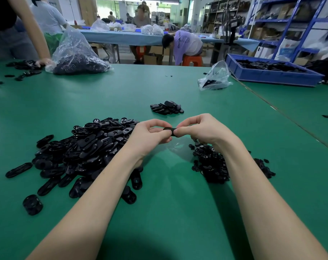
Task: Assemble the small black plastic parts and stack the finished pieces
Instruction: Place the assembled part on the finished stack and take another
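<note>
— The black plastic part (168, 130) — where is it sitting?

— It is hanging above the green table (159, 212), between both hands. The left hand (150, 136) is pinching its left end with curled fingers, and the right hand (198, 128) is gripping its right end the same way.

— What is lying around it?

— A big heap of oblong black shells (80, 152) is spreading under the left forearm. A heap of small round pieces (211, 164) is sitting under the right wrist. Further out, a small pile of finished pieces (167, 107) is resting well apart from the hands — and beyond it a clear plastic bag (214, 77).
</note>
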`<state>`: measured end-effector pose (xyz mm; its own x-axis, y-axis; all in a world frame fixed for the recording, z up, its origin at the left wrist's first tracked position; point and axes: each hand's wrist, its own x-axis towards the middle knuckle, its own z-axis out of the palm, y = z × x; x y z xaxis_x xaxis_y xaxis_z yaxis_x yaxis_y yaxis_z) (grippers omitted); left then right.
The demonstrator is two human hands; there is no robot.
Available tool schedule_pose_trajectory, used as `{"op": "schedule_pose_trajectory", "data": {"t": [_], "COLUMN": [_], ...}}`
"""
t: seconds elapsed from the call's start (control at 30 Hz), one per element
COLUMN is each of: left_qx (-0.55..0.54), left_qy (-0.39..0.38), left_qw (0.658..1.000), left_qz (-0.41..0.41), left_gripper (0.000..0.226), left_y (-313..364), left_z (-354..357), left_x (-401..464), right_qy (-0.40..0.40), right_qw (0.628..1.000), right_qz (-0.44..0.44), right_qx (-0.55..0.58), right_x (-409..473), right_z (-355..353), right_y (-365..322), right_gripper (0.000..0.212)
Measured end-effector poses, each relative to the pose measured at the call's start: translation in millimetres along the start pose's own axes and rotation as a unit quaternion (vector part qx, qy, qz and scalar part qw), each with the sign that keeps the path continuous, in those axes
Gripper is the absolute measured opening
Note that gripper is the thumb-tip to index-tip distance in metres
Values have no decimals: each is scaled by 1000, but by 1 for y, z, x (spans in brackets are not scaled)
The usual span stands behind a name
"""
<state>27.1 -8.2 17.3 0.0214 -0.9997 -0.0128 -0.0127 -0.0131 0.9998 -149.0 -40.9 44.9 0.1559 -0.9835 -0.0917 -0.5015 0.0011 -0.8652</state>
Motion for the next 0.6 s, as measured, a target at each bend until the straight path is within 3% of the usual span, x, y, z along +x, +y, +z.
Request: {"op": "schedule_pose_trajectory", "data": {"t": [0.37,0.6], "left_qx": [39,83], "left_qy": [8,56], "left_qw": [999,995], "left_qz": [3,11], "left_gripper": [11,13], "left_y": [-7,-10], "left_z": [2,4], "left_x": [1,3], "right_qy": [17,38], "right_qw": [998,997], "right_qz": [-11,-20], "right_qx": [-51,-71], "right_x": [4,11], "right_z": [3,13], "right_y": [3,7], "right_gripper": [10,11]}}
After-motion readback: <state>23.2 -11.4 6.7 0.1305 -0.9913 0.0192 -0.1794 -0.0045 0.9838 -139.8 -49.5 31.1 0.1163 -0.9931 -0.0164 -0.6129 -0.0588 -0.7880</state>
